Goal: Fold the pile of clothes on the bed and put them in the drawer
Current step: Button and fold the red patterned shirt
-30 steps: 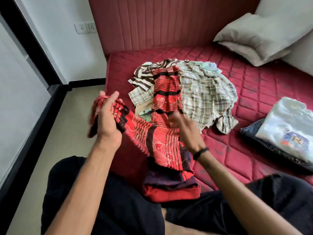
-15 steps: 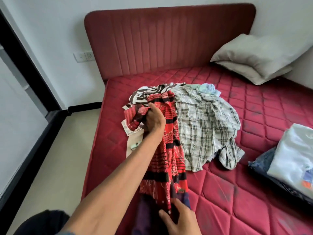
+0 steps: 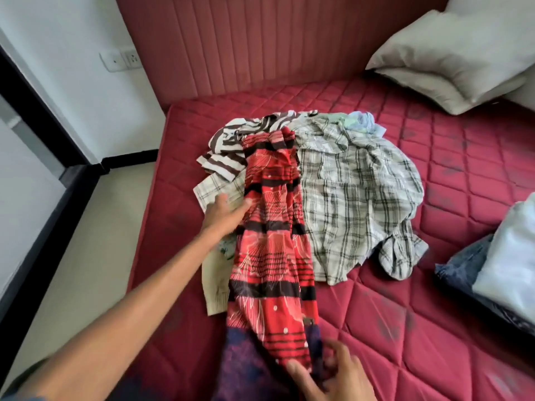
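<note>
Since half a second ago the left hand (image 3: 224,214) has let go of the bunched top of the red shirt (image 3: 270,241) and slid down to its left edge, where it now lies flat with straight fingers against the cloth. Stretched out long, the red shirt runs from the pile of clothes (image 3: 333,180) toward the near edge of the bed (image 3: 434,328), over a plaid shirt (image 3: 356,198) and a striped shirt (image 3: 228,146). At the bottom the right hand (image 3: 333,377) is blurred, fingers spread loosely at the shirt's lower hem; whether it grips the cloth cannot be told. Dark smudges mark the quilted red mattress. 1 padded red headboard (image 3: 246,44) stands against a white wall (image 3: 72,53) with 2 sockets (image 3: 120,60). A grey pillow (image 3: 445,56) lies at the far right corner, and folded clothes (image 3: 503,273) sit at the right edge. Beige floor (image 3: 86,241) runs along the left.
</note>
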### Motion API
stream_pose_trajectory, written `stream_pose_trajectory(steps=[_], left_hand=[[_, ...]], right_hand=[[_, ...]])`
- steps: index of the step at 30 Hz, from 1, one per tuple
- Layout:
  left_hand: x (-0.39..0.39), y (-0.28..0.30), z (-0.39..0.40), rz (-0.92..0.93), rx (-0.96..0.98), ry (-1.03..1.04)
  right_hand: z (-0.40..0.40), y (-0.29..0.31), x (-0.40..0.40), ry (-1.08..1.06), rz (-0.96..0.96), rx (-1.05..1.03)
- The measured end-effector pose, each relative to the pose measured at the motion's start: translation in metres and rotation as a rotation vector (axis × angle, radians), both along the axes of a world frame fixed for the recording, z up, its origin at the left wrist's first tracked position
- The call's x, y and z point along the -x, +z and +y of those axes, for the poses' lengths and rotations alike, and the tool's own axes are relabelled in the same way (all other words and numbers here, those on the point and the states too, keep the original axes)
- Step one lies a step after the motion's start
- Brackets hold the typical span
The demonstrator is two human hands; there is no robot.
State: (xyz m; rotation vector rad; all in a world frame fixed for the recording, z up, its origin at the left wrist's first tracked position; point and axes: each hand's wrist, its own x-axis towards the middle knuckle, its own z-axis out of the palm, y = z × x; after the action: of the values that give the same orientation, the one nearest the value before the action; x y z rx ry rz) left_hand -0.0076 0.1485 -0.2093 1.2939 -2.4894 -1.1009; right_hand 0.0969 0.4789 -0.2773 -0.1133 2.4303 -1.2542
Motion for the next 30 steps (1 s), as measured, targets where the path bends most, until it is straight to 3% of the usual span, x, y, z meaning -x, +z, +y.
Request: stream_pose_trajectory(steps=[3, 7, 11, 15, 20, 22, 24, 26, 28, 30], left_hand=[[-0.122, -0.035, 0.061, -0.034, -0.101, -0.019], [-0.229, -0.053, 0.151, -0.066, -0.289, -0.038], [-0.247, -0.016, 0.171, 0.083, -0.253, -0.083], [-0.284, 0.028, 0.177, 0.197, -0.306, -0.238], [-0.326, 0.021, 0.206, 0.023, -0.338, -0.519], [-0.332, 0.008, 0.214, -0.021, -0.416, -0.626], [-0.336, -0.001, 0.216, -0.070, -0.444, -0.689], [-0.338, 0.004, 0.210, -0.163, -0.370, -0.692], [-0.331, 0.014, 0.194, -0.226, -0.329, -0.591], [-0.305, 0.025, 0.171, -0.161, -0.325, -0.461]], right_hand=[[0.011, 0.005, -0.010, 0.197, -0.037, -0.197], [0.013, 0.014, -0.017, 0.175, -0.040, -0.063], [0.019, 0.048, -0.014, 0.137, -0.064, 0.165], [0.057, 0.096, -0.028, 0.291, 0.051, 0.188], [0.105, 0.121, -0.055, 0.558, 0.000, -0.051], [0.127, 0.095, -0.060, 0.793, 0.176, -0.282], [0.132, 0.078, -0.068, 0.794, 0.031, -0.272], [0.130, 0.100, -0.059, 0.778, -0.107, -0.283], [0.113, 0.130, -0.045, 0.742, -0.005, -0.452], [0.084, 0.144, -0.021, 0.716, 0.072, -0.349]])
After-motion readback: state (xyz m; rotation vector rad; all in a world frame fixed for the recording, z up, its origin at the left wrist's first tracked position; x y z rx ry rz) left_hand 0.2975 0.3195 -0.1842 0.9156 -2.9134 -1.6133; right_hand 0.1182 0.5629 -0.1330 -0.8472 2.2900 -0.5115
